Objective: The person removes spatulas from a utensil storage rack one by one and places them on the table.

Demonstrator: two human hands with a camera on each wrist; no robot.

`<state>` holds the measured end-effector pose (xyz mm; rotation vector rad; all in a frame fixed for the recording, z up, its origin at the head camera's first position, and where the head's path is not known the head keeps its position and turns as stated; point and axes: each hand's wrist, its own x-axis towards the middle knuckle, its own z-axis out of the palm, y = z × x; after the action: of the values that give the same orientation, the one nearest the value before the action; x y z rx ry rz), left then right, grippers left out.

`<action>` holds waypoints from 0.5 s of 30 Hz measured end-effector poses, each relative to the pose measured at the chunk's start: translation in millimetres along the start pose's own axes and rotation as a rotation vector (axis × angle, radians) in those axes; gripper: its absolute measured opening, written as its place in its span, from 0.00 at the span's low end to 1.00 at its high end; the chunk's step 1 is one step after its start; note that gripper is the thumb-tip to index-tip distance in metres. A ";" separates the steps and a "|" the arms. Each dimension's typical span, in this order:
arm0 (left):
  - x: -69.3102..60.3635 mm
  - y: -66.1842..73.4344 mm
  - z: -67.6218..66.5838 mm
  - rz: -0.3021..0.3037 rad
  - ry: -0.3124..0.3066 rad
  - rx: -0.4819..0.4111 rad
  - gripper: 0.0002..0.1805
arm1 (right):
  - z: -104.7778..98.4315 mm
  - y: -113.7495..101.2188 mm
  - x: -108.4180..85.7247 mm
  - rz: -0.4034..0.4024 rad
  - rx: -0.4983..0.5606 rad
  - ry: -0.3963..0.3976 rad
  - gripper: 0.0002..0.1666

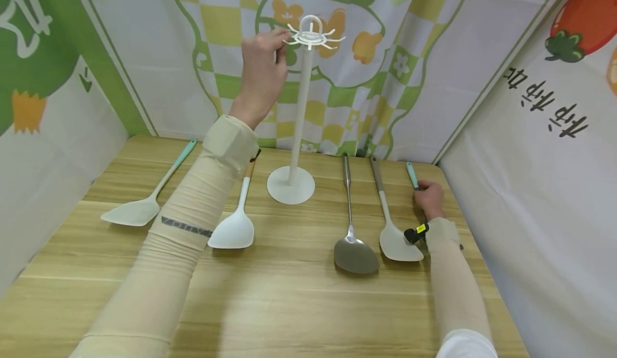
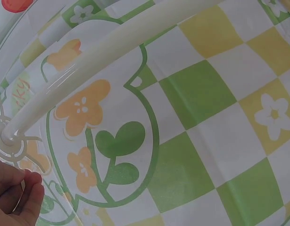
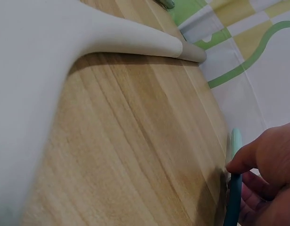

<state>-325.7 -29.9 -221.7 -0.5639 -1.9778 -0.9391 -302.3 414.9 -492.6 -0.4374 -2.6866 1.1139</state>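
A white utensil rack (image 1: 301, 117) stands on a round base, with a ring of hooks (image 1: 318, 39) at its top. My left hand (image 1: 262, 68) is raised to that ring and pinches one hook's tip between thumb and finger. At the table's right side, my right hand (image 1: 430, 200) grips a utensil by its turquoise handle (image 1: 412, 176). In the right wrist view the thumb lies against the darker part of this handle (image 3: 234, 200); the utensil's head is hidden. Left of this hand lies a beige spatula (image 1: 395, 243) with a grey-brown handle.
A metal wok spatula (image 1: 355, 255) lies right of the rack. To its left are a white spatula (image 1: 233, 232) with a wooden handle, partly behind my left arm, and a pale spatula (image 1: 132, 212) with a turquoise handle. A patterned curtain (image 1: 337, 95) hangs behind the wooden table (image 1: 289, 304).
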 end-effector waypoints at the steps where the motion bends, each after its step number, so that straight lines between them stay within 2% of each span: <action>1: -0.1 -0.1 -0.2 0.001 0.000 0.003 0.15 | -0.3 -0.8 -0.3 0.000 -0.004 -0.003 0.28; 9: 0.4 -0.6 -2.4 0.001 -0.025 0.024 0.16 | -1.9 -3.0 -0.8 0.029 -0.031 -0.017 0.28; 15: 1.7 4.5 -5.6 -0.007 -0.082 0.060 0.16 | 0.5 -4.6 -0.6 0.050 -0.048 -0.006 0.28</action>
<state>-320.8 -31.4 -216.4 -0.5697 -2.0756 -0.8701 -302.8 411.3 -489.7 -0.5128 -2.7269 1.0677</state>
